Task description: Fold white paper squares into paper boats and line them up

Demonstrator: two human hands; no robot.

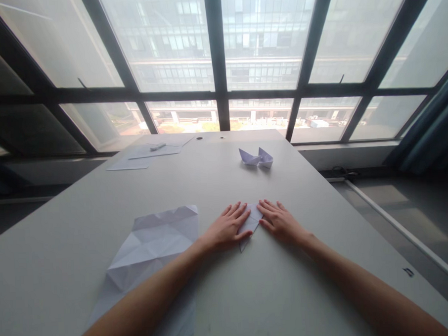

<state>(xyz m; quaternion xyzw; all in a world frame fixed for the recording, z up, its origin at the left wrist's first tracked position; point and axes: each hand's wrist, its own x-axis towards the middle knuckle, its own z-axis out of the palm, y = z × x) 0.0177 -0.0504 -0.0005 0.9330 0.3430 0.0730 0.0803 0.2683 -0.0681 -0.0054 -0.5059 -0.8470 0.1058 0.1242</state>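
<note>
A small folded piece of white paper (pixel 253 218) lies flat on the table between my two hands. My left hand (pixel 229 226) rests palm down over its left part, fingers stretched out and slightly spread, hiding some of the folds. From the other side, my right hand (pixel 280 220) touches the paper's right edge with its fingertips, also flat with fingers extended. One pointed corner of the paper sticks out below my left thumb. Beyond the hands stands a folded paper boat (pixel 250 158) with two raised points.
A large creased sheet of paper (pixel 149 245) lies at the left, partly under my left forearm. At the far left are flat sheets (pixel 135 164) with a small white object (pixel 157 146) on them. The white table (pixel 289 294) ends before a window wall.
</note>
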